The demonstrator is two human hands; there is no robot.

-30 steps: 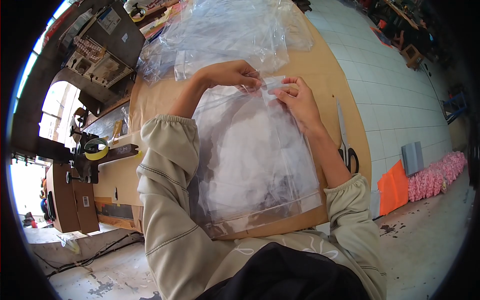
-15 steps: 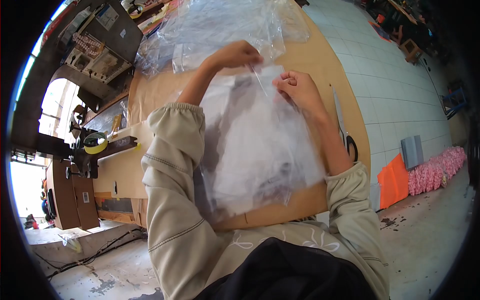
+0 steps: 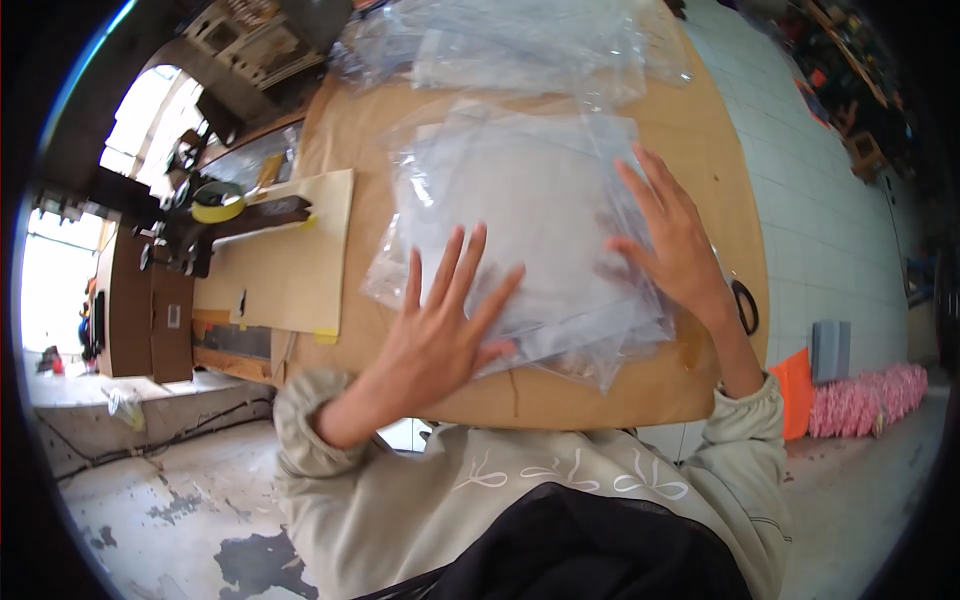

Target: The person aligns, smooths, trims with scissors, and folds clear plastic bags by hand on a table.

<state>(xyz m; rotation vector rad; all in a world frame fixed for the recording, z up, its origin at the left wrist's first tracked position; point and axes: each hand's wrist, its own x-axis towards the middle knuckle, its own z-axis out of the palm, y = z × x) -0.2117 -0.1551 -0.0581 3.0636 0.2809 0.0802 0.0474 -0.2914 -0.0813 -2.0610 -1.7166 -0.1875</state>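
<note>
A loose stack of clear plastic sheets or bags (image 3: 530, 190) lies on the brown-covered table (image 3: 700, 380) in front of me. Over the stack's lower left part, my left hand (image 3: 440, 325) has its fingers spread wide. My right hand (image 3: 670, 235) is at the stack's right edge, fingers stretched out and apart. Neither hand grips anything; whether the palms press on the plastic or hover just above it, I cannot tell. Scissors with a black handle (image 3: 745, 307) lie to the right of my right wrist, their blades mostly hidden.
More crumpled clear plastic (image 3: 530, 45) covers the table's far end. A sewing-type machine arm with a yellow tape roll (image 3: 218, 205) stands at the left, beside a pale board (image 3: 280, 260). Right of the table, a pink bundle (image 3: 870, 400) and an orange sheet (image 3: 795, 395) are on the floor.
Both hands have let go of the plastic's upper edge and come down with fingers spread, the left one moving nearest my body. The plastic, held up before, now lies flat.
</note>
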